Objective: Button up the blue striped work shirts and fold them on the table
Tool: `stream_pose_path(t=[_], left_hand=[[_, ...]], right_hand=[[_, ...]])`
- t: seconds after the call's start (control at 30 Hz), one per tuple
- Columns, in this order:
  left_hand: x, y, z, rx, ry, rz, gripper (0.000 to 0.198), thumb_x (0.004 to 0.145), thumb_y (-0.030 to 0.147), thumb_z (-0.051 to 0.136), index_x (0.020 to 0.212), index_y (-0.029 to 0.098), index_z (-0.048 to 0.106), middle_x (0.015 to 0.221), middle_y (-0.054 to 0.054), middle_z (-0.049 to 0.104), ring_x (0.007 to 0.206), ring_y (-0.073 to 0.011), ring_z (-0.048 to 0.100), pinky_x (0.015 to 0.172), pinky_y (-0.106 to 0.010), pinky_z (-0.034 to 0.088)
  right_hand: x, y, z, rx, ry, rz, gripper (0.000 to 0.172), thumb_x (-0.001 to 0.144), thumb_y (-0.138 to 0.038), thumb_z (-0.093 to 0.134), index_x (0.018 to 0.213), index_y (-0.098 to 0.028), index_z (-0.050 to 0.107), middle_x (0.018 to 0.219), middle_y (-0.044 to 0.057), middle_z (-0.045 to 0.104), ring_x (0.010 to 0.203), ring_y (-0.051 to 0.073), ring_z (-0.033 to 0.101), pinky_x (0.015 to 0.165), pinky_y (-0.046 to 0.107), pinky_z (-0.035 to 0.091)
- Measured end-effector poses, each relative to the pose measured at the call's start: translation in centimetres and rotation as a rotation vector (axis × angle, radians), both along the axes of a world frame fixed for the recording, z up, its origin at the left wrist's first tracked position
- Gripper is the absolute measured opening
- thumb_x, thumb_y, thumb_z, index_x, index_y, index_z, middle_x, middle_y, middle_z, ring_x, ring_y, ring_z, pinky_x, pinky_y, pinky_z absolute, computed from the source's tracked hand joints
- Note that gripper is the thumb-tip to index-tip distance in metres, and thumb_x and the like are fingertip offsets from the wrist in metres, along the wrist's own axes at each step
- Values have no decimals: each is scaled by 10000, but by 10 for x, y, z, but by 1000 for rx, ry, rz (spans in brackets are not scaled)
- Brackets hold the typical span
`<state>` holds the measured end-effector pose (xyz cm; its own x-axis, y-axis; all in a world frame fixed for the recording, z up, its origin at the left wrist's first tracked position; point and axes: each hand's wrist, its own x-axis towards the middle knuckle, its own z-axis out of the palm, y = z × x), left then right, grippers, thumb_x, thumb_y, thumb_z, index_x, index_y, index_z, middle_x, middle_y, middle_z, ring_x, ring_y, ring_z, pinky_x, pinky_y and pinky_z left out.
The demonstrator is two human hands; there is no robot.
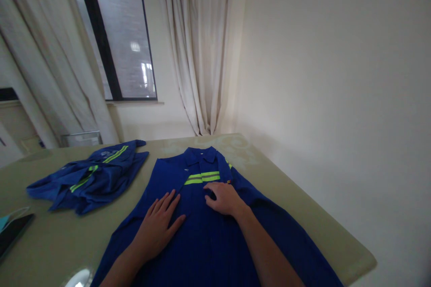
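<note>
A blue work jacket (pixel 198 233) with a collar lies spread front side up on the table, its collar end away from me. Yellow-green and grey reflective bands (pixel 202 177) cross its chest. My left hand (pixel 158 228) rests flat on the left part of the jacket front, fingers stretched out. On the right part of the chest, just below the band, is my right hand (pixel 224 198). Its fingers are bent, with a gap between thumb and forefinger where only blue cloth shows. A small red and yellow tag (pixel 229 182) sits beside its knuckles.
A second blue garment (pixel 101 179) with reflective stripes lies crumpled at the left of the table (pixel 283 179). A dark flat object (pixel 15 233) and a shiny white object (pixel 79 278) are near the left front. A wall (pixel 336 98) borders the table's right side; curtains (pixel 205 54) hang behind.
</note>
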<state>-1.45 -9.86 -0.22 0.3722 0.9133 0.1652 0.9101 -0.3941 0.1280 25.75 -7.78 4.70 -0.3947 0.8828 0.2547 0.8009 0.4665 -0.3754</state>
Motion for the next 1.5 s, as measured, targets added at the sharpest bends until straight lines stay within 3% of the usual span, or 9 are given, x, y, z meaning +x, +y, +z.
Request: stream_pose_path(t=[0.13, 0.27, 0.37, 0.5, 0.67, 0.83, 1.07, 1.3, 1.5], left_hand=[[0, 0, 0, 5, 6, -5, 719, 982, 691, 318, 1553, 263, 409, 1648, -44, 327, 1508, -288, 345, 1241, -523, 276], [1, -1, 3, -12, 3, -3, 724, 983, 692, 309, 1558, 260, 398, 1653, -42, 313, 1518, -287, 323, 1248, -533, 260], [2, -2, 4, -28, -4, -5, 733, 982, 694, 309, 1561, 252, 391, 1655, -50, 308, 1519, -292, 321, 1250, -540, 251], [3, -2, 4, -18, -27, 2, 726, 979, 690, 333, 1551, 250, 412, 1648, -59, 328, 1513, -304, 333, 1245, -548, 256], [5, -2, 3, -16, -35, 7, 723, 981, 686, 331, 1551, 250, 414, 1648, -64, 326, 1508, -306, 342, 1244, -544, 258], [6, -3, 1, -11, -43, 12, 715, 984, 683, 327, 1549, 255, 419, 1648, -57, 325, 1514, -301, 332, 1244, -535, 266], [7, -2, -5, 33, -69, -7, 696, 983, 677, 345, 1545, 275, 426, 1645, -54, 347, 1507, -305, 345, 1235, -538, 278], [7, -2, -6, 46, -78, -14, 688, 986, 669, 351, 1547, 278, 422, 1641, -58, 363, 1502, -305, 353, 1231, -531, 278], [9, -3, -2, 23, -75, -12, 712, 986, 684, 317, 1545, 258, 428, 1644, -66, 352, 1507, -308, 343, 1234, -532, 272]], right_hand=[[-1, 7, -7, 113, 46, -178, 572, 906, -490, 605, 1422, -247, 561, 1408, 114, 581, 1202, 286, 623, 1020, 398, 492], [13, 22, -10, 308, 249, -632, 707, 904, -557, 589, 1453, -121, 496, 1494, 220, 469, 1384, 368, 444, 1139, 488, 368], [33, 35, -14, 173, 412, -836, 754, 912, -621, 531, 1404, -50, 517, 1390, 261, 566, 1310, 364, 534, 1089, 448, 421], [51, 46, -18, -122, 343, -824, 662, 936, -593, 502, 1332, -70, 594, 1212, 189, 708, 1136, 290, 673, 965, 341, 501], [52, 68, -7, -203, 145, -771, 529, 870, -479, 639, 1222, -87, 686, 1144, 196, 734, 1096, 328, 689, 868, 359, 527], [77, 110, 40, -240, -62, -679, 289, 734, -111, 692, 997, -194, 777, 990, 94, 767, 988, 264, 719, 812, 285, 518], [112, 131, 91, -23, -269, -827, 380, 943, -131, 456, 1269, -114, 650, 1370, 268, 546, 1297, 380, 531, 997, 496, 455], [93, 144, 83, -68, -311, -699, 371, 994, -307, 461, 1310, -178, 608, 1258, 174, 643, 1150, 301, 632, 938, 398, 490], [91, 118, 43, -94, -358, -691, 506, 987, -451, 534, 1400, -160, 534, 1435, 221, 524, 1325, 366, 503, 1052, 504, 399]])
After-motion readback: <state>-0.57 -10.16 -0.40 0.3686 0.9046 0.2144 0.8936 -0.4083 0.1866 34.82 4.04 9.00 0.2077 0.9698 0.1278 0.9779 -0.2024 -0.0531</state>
